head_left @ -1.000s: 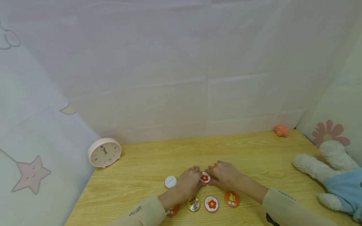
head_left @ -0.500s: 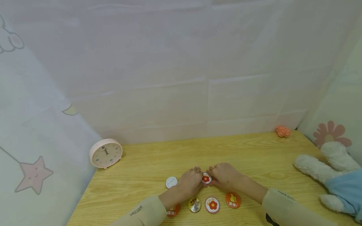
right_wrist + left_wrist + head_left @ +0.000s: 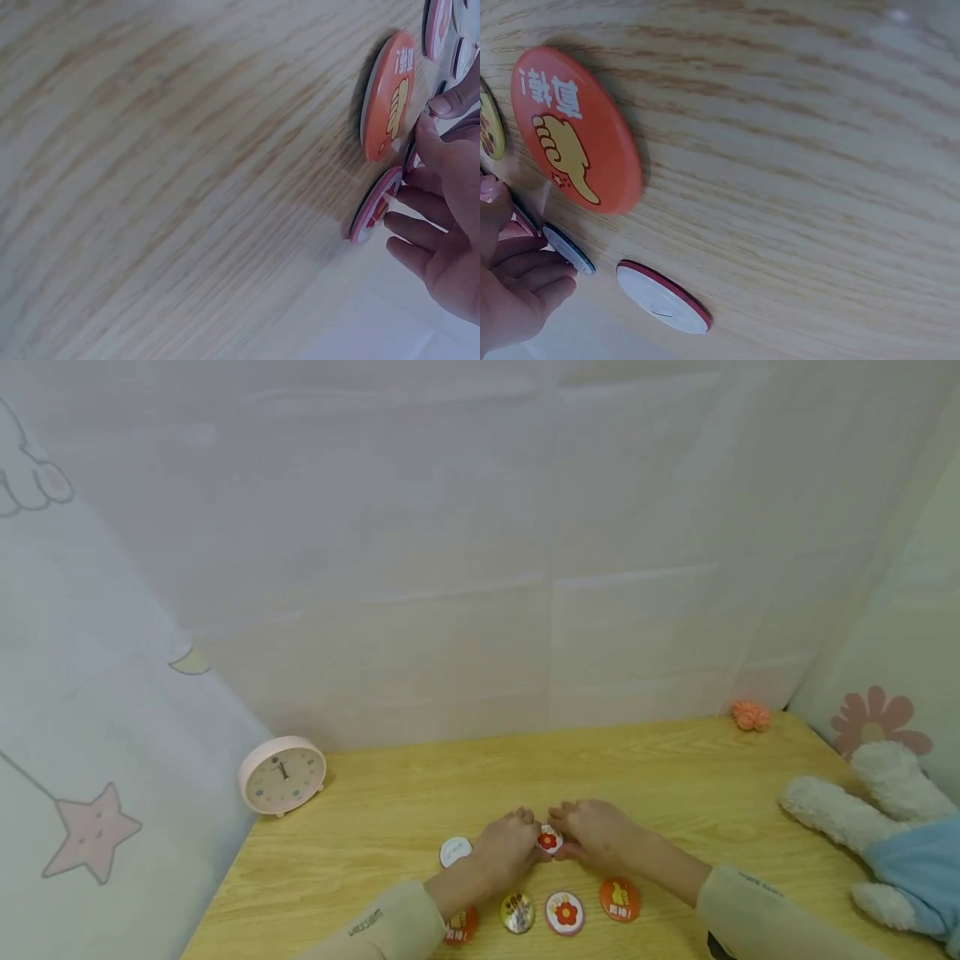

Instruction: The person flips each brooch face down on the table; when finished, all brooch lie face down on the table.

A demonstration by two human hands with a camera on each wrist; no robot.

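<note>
Held badge (image 3: 550,839): white with a red flower, between your two hands above or on the middle front of the wooden table (image 3: 420,785); you cannot tell whether it touches the wood.
Left hand (image 3: 508,845): your fingers are curled, pinching the badge at its left edge; your outer fingers lie close to a dark-rimmed badge (image 3: 568,247), contact unclear.
Right hand (image 3: 600,831): your thumb and forefinger pinch the badge from the right; your other fingers are loosely spread, tips just beside a pink-rimmed badge (image 3: 376,206), contact unclear.
Left of your left hand: a white badge (image 3: 455,852) lies flat.
Row nearer you, left to right: an orange badge (image 3: 460,927) partly behind your left forearm, a gold badge (image 3: 517,912), a larger flower badge (image 3: 565,913) and an orange thumbs-up badge (image 3: 619,900).
</note>
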